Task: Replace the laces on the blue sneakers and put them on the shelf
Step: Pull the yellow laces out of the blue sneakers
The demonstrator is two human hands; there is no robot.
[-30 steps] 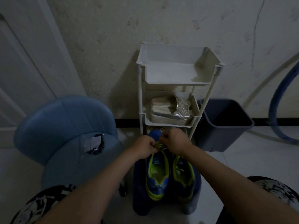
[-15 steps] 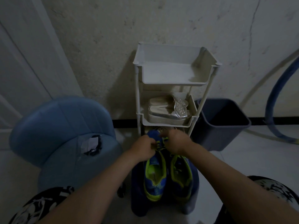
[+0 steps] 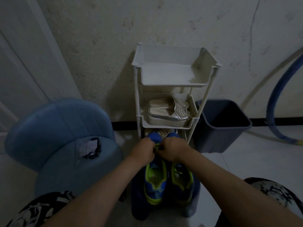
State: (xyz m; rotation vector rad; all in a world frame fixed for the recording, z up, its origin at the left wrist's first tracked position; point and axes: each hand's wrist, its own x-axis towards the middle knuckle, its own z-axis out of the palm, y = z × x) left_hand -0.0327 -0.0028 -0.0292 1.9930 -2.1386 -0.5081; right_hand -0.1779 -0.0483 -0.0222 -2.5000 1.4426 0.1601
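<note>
Two blue sneakers with lime-green lining stand side by side on a dark blue stool (image 3: 139,208), toes toward the shelf. Over the front of the left sneaker (image 3: 155,181) my left hand (image 3: 145,150) and my right hand (image 3: 173,149) are curled close together, pinching a lime-green lace (image 3: 157,147) between them. The right sneaker (image 3: 182,184) lies untouched beside it. A white three-tier shelf (image 3: 173,82) stands just beyond; its top tier holds nothing.
Silver sandals (image 3: 168,110) fill the shelf's middle tier. A blue padded chair (image 3: 60,141) with a small dark item on its seat is at the left. A dark grey bin (image 3: 223,126) sits right of the shelf, with a blue hose (image 3: 272,110) beyond.
Both hands stay together on the lace over the left sneaker with only slight shifts. The camera view has drifted a little.
</note>
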